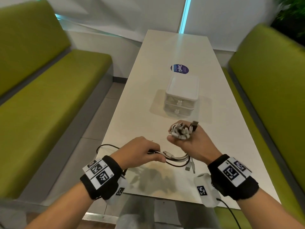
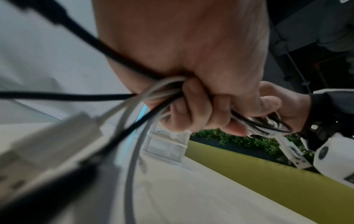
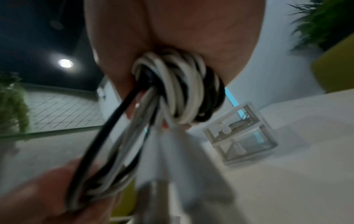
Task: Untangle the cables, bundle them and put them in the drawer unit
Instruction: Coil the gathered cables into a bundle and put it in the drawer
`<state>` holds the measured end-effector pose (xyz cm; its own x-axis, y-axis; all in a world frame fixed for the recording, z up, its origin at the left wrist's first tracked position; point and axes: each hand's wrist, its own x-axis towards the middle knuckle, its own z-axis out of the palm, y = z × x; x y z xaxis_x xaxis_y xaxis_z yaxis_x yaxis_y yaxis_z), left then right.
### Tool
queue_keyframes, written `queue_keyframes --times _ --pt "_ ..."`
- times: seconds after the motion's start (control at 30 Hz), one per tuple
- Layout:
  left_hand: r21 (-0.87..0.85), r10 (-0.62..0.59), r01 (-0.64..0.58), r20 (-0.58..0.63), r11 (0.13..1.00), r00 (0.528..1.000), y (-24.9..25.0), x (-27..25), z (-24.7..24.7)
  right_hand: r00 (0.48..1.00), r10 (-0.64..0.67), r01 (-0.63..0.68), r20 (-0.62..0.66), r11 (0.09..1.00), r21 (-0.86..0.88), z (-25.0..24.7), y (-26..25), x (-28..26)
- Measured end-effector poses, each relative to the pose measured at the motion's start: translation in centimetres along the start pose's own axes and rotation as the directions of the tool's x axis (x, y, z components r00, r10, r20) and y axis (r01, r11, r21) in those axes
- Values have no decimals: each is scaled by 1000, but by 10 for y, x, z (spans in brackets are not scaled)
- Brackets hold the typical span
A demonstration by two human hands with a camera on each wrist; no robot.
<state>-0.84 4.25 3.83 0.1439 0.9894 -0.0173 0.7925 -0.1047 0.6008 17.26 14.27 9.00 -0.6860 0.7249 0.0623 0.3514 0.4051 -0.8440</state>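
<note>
Black and white cables run between my two hands above the near end of the white table. My left hand grips the loose strands in a fist, and a black loop trails out to its left. My right hand has the cables wound in a coil around its fingers, with a USB plug sticking up. Two more plugs dangle under the right wrist. The white drawer unit stands further up the table, both drawers closed.
A round blue sticker lies on the table beyond the drawer unit. Green benches flank the table on both sides. A white wall closes the far end.
</note>
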Motion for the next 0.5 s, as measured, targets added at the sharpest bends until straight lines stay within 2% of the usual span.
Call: queue_keyframes --times 0.07,0.17,0.33,0.4,0.5 --pt "38 33 -32 -24 999 999 1 2 -2 997 -23 29 78 997 -73 5 -1 -1" --pt "128 100 -95 -35 987 994 4 6 -2 985 -16 32 171 995 -90 12 -1 -1" --pt "320 97 -93 1 943 995 0 12 0 976 21 -9 218 999 -53 19 -2 -3" --pt "314 126 -112 -26 943 992 -1 14 -1 976 48 -43 214 999 -26 20 -2 -3" --pt "281 184 -152 -90 947 979 2 16 -5 981 50 -72 190 991 114 20 -5 -3"
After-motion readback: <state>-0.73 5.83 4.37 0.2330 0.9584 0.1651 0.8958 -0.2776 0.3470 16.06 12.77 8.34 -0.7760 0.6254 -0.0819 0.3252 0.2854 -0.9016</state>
